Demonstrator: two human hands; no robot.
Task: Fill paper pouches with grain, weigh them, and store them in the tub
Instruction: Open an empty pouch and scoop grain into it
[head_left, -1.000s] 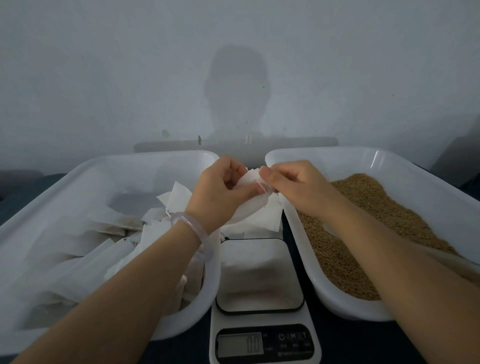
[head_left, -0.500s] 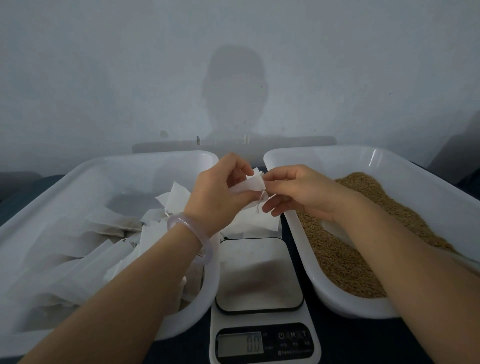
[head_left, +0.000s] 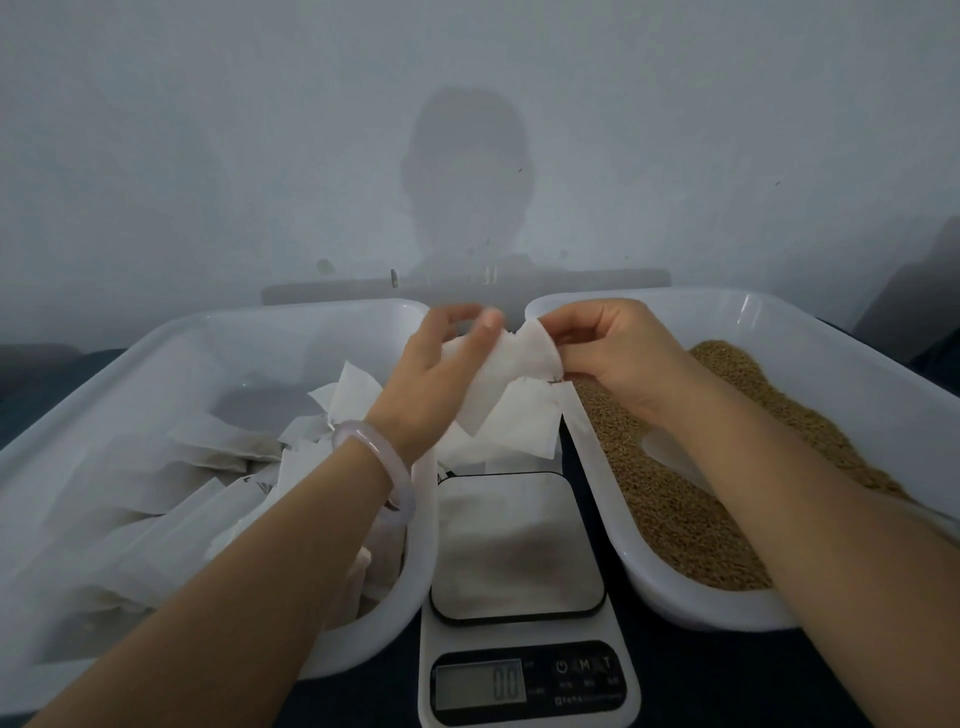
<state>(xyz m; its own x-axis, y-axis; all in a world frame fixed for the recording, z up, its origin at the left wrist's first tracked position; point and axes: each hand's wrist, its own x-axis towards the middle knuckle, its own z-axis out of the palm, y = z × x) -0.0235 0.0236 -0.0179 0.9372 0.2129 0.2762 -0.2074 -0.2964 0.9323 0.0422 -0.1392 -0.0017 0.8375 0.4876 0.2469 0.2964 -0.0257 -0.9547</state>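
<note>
1. Left hand (head_left: 447, 364): raised over the gap between the two tubs. Its thumb lies on the near face of a flat white paper pouch (head_left: 506, 379) and its fingers are behind it. The grip is closed, pinching the pouch's left part. A pale translucent bangle (head_left: 387, 470) sits on this wrist.
2. Right hand (head_left: 613, 353): fingers curled, pinching the same pouch at its right edge. The grip is closed on it.
3. The pouch is held in the air between both hands, tilted, above the far end of a white digital kitchen scale (head_left: 519, 597). It looks flat; its contents cannot be discerned.
4. The scale stands on the dark surface between the tubs. Its display (head_left: 480, 683) shows zeros.
5. Left-side white plastic tub (head_left: 291, 332): holds many white paper pouches (head_left: 218, 457) in a loose heap.
6. Right-side white plastic tub (head_left: 831, 374): holds brown grain (head_left: 691, 509). The right forearm crosses above it.
7. Further loose white pouches (head_left: 519, 431) lie just beyond the scale, between the tubs, below the held pouch.
</note>
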